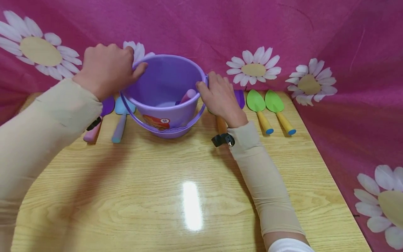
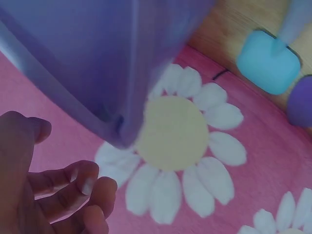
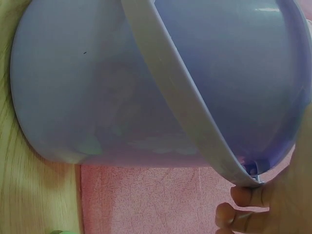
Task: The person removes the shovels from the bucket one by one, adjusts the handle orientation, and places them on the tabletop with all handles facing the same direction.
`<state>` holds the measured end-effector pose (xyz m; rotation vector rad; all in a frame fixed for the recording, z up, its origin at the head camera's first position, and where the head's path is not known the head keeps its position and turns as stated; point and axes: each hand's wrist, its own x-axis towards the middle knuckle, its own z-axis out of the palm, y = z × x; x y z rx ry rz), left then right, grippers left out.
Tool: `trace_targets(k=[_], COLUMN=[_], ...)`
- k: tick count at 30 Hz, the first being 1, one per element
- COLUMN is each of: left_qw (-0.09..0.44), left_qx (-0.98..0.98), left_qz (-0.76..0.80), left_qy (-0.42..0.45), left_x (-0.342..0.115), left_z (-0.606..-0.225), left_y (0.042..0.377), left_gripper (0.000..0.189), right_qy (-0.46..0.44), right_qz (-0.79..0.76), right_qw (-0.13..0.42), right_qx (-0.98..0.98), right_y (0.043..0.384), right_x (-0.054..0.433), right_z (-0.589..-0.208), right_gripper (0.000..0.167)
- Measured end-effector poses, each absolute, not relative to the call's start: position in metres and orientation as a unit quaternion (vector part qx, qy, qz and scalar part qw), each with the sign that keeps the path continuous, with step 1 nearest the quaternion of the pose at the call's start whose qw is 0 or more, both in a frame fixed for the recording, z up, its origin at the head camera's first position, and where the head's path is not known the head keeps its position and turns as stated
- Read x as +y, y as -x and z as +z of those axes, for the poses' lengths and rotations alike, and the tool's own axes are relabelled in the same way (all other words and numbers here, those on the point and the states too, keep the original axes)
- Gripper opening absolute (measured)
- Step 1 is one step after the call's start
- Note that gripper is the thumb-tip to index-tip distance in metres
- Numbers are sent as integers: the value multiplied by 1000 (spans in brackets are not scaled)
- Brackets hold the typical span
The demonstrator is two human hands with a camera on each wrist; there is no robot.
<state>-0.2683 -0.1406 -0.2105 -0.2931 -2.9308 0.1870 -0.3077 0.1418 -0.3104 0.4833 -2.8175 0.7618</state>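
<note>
A purple bucket (image 1: pixel 163 119) stands at the back of the wooden table, its handle (image 1: pixel 138 120) hanging down at the front. Inside it a pink tool handle (image 1: pixel 189 96) leans against the wall; the rest of that tool is mostly hidden. My right hand (image 1: pixel 221 96) holds the bucket's right rim, thumb over the edge and fingers outside by the handle joint. At the left rim is my left hand (image 1: pixel 108 68). In the left wrist view its loosely bent fingers (image 2: pixel 63 195) are apart from the rim (image 2: pixel 63 100).
Left of the bucket lie a purple-bladed shovel with a pink handle (image 1: pixel 92 134) and a light blue one (image 1: pixel 121 122). To the right are two green trowels (image 1: pixel 255 101) with yellow handles, plus an orange handle (image 1: pixel 221 124) and a purple blade (image 1: pixel 240 98) partly behind my right hand. A flowered pink cloth (image 1: pixel 195 24) hangs behind.
</note>
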Motion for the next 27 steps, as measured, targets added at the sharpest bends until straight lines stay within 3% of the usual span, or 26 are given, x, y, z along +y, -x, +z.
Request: trace_targets(k=[7, 10, 27], left_qw=[145, 140, -29], left_qx=[-977, -978, -988], left_qz=[62, 51, 38], left_qy=[142, 149, 146], left_x=[-112, -102, -61], left_z=[-220, -224, -242], left_y=[269, 270, 274], left_gripper=[60, 60, 64], right_qy=[-160, -159, -167], right_qz=[252, 253, 255], right_qw=[97, 95, 99], right_qx=[-949, -950, -947], right_y=[307, 307, 305], right_x=[142, 142, 141], right_z=[-310, -310, -312], right_gripper=[43, 43, 43])
